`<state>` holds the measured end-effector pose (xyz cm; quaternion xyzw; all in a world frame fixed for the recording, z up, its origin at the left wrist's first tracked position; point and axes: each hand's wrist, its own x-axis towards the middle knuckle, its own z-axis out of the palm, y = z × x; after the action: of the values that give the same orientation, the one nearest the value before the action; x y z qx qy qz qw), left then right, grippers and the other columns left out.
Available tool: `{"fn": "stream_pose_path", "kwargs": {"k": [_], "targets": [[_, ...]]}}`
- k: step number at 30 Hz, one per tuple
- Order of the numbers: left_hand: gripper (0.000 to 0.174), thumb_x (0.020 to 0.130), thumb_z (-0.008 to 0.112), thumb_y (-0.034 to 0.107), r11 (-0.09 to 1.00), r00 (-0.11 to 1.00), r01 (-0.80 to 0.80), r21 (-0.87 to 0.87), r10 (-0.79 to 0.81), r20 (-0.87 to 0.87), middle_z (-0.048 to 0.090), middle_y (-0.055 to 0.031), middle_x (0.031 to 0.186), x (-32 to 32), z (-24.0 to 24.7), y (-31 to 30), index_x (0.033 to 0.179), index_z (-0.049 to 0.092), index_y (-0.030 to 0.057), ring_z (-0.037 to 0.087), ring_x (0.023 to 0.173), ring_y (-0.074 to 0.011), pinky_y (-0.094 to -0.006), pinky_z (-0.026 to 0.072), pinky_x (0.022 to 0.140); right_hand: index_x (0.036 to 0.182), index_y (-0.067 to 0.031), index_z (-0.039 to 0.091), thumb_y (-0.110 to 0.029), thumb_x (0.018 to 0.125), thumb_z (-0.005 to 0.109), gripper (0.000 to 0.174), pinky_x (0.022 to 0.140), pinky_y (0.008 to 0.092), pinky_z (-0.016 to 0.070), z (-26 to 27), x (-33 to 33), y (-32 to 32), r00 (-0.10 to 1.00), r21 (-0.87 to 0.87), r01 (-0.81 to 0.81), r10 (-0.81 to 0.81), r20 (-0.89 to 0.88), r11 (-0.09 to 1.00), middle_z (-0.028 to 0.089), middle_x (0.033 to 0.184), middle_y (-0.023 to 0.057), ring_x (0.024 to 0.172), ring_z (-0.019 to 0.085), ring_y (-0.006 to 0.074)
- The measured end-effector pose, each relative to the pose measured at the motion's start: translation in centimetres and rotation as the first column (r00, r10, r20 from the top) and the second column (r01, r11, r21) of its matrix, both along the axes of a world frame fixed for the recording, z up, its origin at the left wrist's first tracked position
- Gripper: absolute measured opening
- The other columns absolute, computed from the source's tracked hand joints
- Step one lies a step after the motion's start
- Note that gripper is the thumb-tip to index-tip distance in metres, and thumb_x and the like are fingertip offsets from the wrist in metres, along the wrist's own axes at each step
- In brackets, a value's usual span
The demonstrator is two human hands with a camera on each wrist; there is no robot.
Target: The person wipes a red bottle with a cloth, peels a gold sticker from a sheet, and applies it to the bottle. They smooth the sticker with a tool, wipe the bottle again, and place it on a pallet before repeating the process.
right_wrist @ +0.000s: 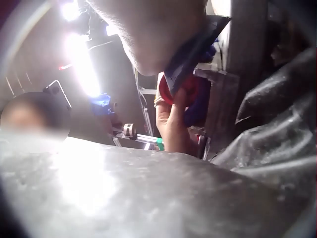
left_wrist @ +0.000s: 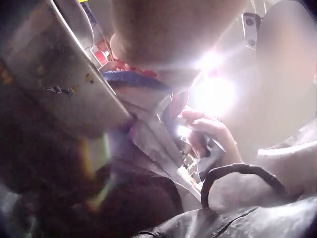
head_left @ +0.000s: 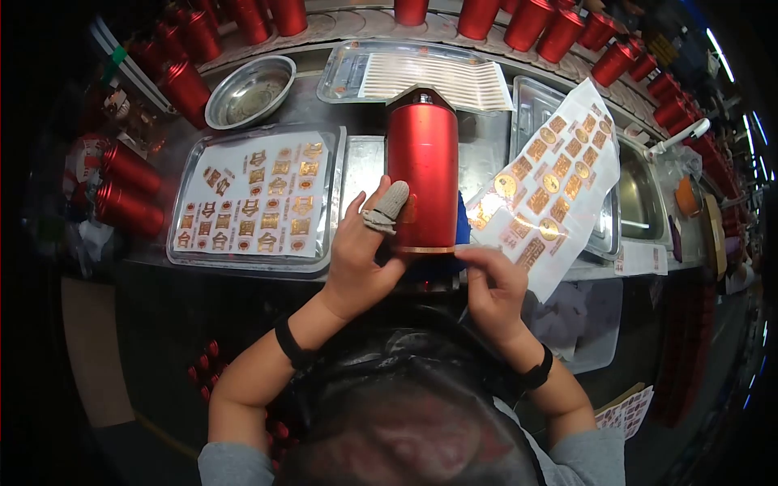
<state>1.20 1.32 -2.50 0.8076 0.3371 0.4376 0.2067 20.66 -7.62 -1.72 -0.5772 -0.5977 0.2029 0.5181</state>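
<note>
In the middle of the head view a red metal canister lies lengthwise, its base toward me, a brownish strip along the base edge. My left hand holds its left side, thumb near the base; a white cloth cot covers one finger. At the base's right corner is my right hand, thumb and forefinger together. The right wrist view shows a dark flat piece at the right hand, overlapping the canister's round red end; the left thumb touches that end.
To the left is a tray bearing a sheet of gold stickers. A steel bowl stands behind it. Rightward, another sticker sheet slopes over a tray. Red canisters line the conveyor behind.
</note>
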Motion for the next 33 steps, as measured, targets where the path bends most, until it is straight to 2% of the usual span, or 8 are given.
{"fn": "stream_pose_path", "kwargs": {"k": [5, 11, 14, 20, 23, 26, 27, 33], "targets": [[0.066, 0.067, 0.078, 0.011, 0.999, 1.0, -0.012, 0.048, 0.012, -0.011, 0.054, -0.0233, 0.137, 0.0, 0.8, 0.2, 0.13, 0.06, 0.0037, 0.053, 0.126, -0.0379, -0.0536, 0.0334, 0.109, 0.096, 0.0007, 0.07, 0.01, 0.083, 0.057, 0.02, 0.063, 0.0237, 0.0476, 0.6, -0.4, -0.4, 0.998, -0.001, 0.031, -0.031, -0.056, 1.0, 0.07, 0.088, 0.0106, 0.069, 0.063, 0.0134], [0.071, 0.065, 0.083, 0.017, 0.989, 0.994, -0.076, 0.127, 0.085, -0.065, 0.055, -0.0214, 0.137, 0.9, 1.7, -0.3, 0.13, 0.059, 0.0017, 0.054, 0.127, -0.035, -0.0539, 0.0319, 0.109, 0.094, -0.0039, 0.072, 0.011, 0.078, 0.06, 0.025, 0.063, 0.0271, 0.0493, 1.1, -0.8, -0.1, 0.989, 0.164, 0.005, -0.029, 0.143, 0.986, 0.073, 0.093, 0.0121, 0.069, 0.065, 0.019], [0.065, 0.066, 0.078, 0.017, 0.99, 0.996, -0.079, 0.114, 0.082, -0.021, 0.056, -0.0224, 0.135, 0.8, 1.5, -0.2, 0.126, 0.062, 0.0022, 0.055, 0.124, -0.0363, -0.0544, 0.0326, 0.108, 0.095, -0.0011, 0.07, 0.011, 0.082, 0.057, 0.022, 0.074, 0.0296, 0.0519, 1.9, -1.1, -0.1, 0.968, 0.169, -0.07, 0.026, 0.248, 0.983, 0.073, 0.094, 0.0148, 0.083, 0.07, 0.0236], [0.069, 0.064, 0.078, 0.018, 0.993, 0.997, -0.069, 0.101, 0.072, -0.027, 0.054, -0.0206, 0.138, 0.5, 1.2, -0.1, 0.129, 0.059, 0.0023, 0.054, 0.126, -0.0354, -0.0544, 0.0309, 0.109, 0.097, -0.0046, 0.069, 0.013, 0.071, 0.059, 0.032, 0.07, 0.0318, 0.0523, 2.8, -1.4, 1.4, 0.875, 0.212, -0.299, 0.179, 0.449, 0.93, 0.072, 0.099, 0.016, 0.084, 0.071, 0.0288], [0.072, 0.065, 0.077, 0.017, 0.99, 0.997, -0.066, 0.122, 0.069, -0.022, 0.054, -0.0196, 0.139, 0.3, 0.8, 0.3, 0.133, 0.057, 0.0027, 0.054, 0.126, -0.0342, -0.0545, 0.0296, 0.11, 0.098, -0.0095, 0.069, 0.0, 0.063, 0.068, 0.036, 0.054, 0.0295, 0.042, 3.4, -1.5, 2.8, 0.774, 0.298, -0.363, 0.108, 0.624, 0.883, 0.068, 0.085, 0.0029, 0.06, 0.058, 0.0166], [0.073, 0.066, 0.077, 0.018, 0.995, 0.999, -0.033, 0.096, 0.034, -0.003, 0.054, -0.0192, 0.138, -0.2, 0.9, 0.4, 0.135, 0.055, 0.0028, 0.054, 0.127, -0.0327, -0.0546, 0.0283, 0.111, 0.1, -0.0102, 0.068, 0.001, 0.064, 0.065, 0.037, 0.053, 0.0314, 0.0419, 5.5, -1.8, 2.9, 0.618, 0.102, -0.413, 0.196, 0.761, 0.905, 0.064, 0.081, 0.0032, 0.062, 0.06, 0.0181], [0.073, 0.068, 0.077, 0.018, 0.993, 0.999, -0.053, 0.104, 0.052, 0.013, 0.055, -0.0189, 0.137, -0.3, 0.9, 0.4, 0.136, 0.053, 0.0027, 0.054, 0.127, -0.0315, -0.0556, 0.0274, 0.111, 0.099, -0.0118, 0.067, -0.006, 0.066, 0.066, 0.034, 0.051, 0.0319, 0.0395, 4.8, -2.2, 3.5, 0.645, 0.183, -0.429, 0.157, 0.748, 0.885, 0.054, 0.072, -0.0012, 0.057, 0.055, 0.0149], [0.075, 0.073, 0.076, 0.021, 0.976, 0.991, -0.093, 0.196, 0.11, -0.078, 0.055, -0.0213, 0.137, -0.8, -0.5, 1.0, 0.139, 0.048, -0.0015, 0.052, 0.129, -0.0336, -0.058, 0.0269, 0.111, 0.092, -0.0133, 0.061, -0.014, 0.071, 0.064, 0.021, 0.055, 0.028, 0.04, 4.3, -4.4, 3.9, 0.507, 0.09, -0.429, 0.157, 0.847, 0.899, 0.052, 0.072, -0.0019, 0.06, 0.058, 0.0126]]}}
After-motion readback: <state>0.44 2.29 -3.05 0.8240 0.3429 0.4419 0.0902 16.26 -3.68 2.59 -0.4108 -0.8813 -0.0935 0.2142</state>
